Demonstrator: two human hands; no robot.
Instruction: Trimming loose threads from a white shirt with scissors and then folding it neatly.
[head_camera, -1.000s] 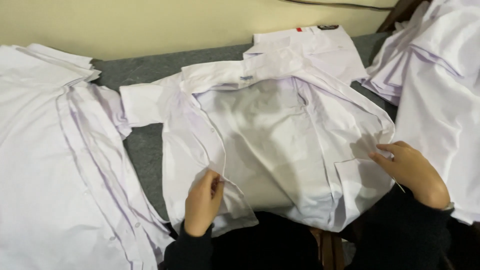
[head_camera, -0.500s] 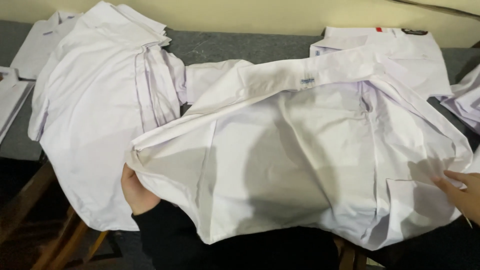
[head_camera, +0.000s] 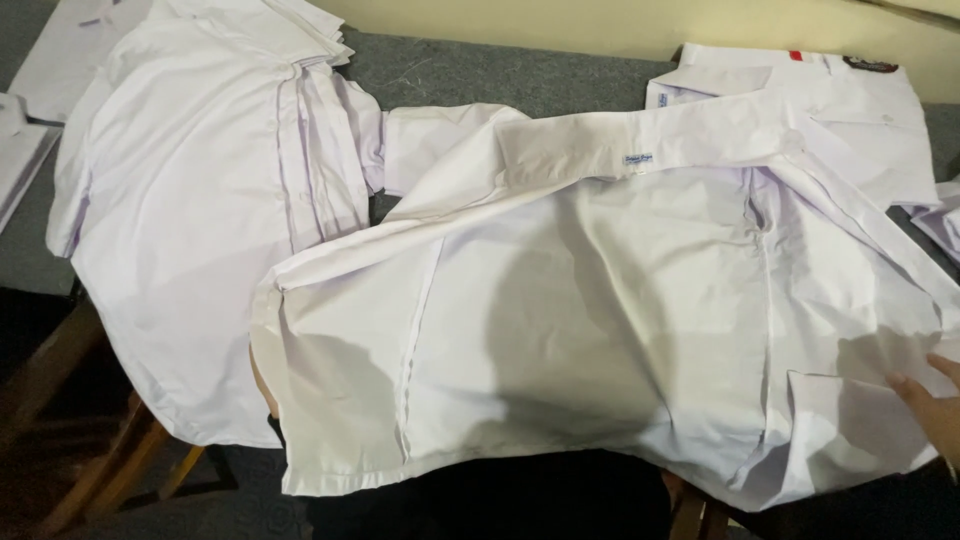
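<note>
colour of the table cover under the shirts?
Dark grey, plain, felt-like table cover; only the head view shows it, clearest past the white shirt.

White shirt (head_camera: 600, 330) spread open, hands (head_camera: 935, 410) at its edges
</note>
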